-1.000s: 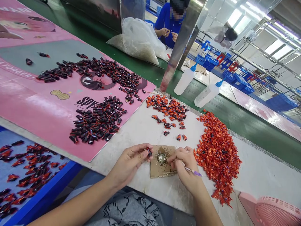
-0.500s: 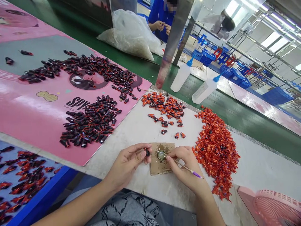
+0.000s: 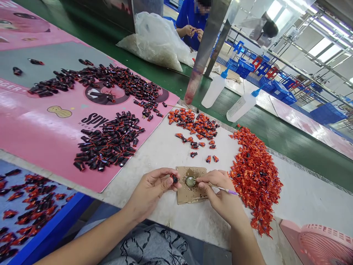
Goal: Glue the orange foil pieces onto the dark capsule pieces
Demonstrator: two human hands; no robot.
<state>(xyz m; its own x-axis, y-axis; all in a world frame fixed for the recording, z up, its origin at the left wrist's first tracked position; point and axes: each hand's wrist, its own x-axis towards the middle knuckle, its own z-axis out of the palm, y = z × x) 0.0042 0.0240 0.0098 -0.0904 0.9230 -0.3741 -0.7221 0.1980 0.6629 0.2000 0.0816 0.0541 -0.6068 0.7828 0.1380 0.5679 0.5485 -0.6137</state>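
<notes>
The left hand (image 3: 151, 192), fingers curled nearly shut, pinches a small dark red-trimmed piece (image 3: 174, 179) just beside a round metal dish (image 3: 190, 181) on a cardboard scrap (image 3: 190, 198); the right hand (image 3: 217, 193) grips a purple-handled pick (image 3: 228, 191), its long axis nearly level, tip pointing left into the dish.

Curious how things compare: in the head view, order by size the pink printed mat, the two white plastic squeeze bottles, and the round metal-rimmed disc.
1. Pink printed mat
2. White plastic squeeze bottle and its twin, alike
3. Round metal-rimmed disc

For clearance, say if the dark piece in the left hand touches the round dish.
Apart: the head view shows cardboard between the piece and the dish.
</notes>
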